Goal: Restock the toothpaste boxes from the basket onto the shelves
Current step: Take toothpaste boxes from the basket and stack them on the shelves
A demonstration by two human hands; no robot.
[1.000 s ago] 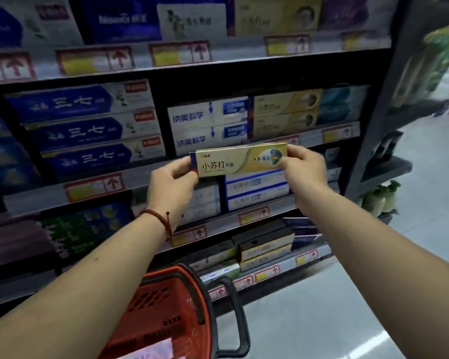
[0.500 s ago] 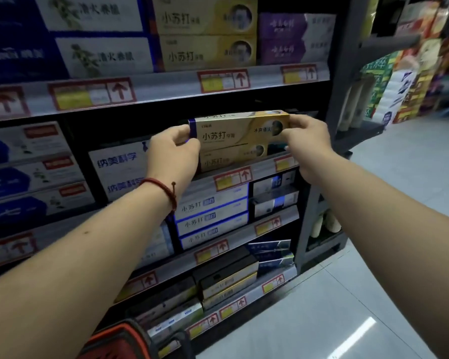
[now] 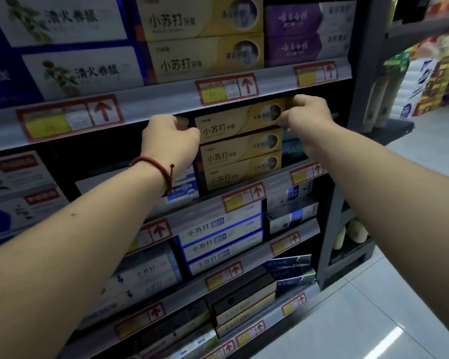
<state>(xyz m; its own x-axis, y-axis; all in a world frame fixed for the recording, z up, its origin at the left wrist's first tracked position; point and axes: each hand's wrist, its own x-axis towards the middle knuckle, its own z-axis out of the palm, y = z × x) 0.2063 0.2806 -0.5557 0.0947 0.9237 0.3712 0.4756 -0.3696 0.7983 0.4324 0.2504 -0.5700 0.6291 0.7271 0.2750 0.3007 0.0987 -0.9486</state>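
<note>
- The yellow toothpaste box (image 3: pixel 233 123) lies level between both grips. The left hand (image 3: pixel 170 141) pinches its 9 o'clock end, and the right hand (image 3: pixel 306 117) curls round its 3 o'clock end.
- It touches the top of two matching boxes (image 3: pixel 241 161) on the shelf.
- Half a second ago it was out front; now it tucks under the price rail (image 3: pixel 166 99).
- The rail is close at 12 o'clock, with a dark gap at 9 o'clock.

our left hand (image 3: pixel 171 137) grips the toothpaste box (image 3: pixel 239 123) at its left end, our right hand (image 3: pixel 307 116) at its right end; the box lies on two stacked boxes (image 3: pixel 241 161), just under the upper shelf rail (image 3: pixel 166 98).
</note>
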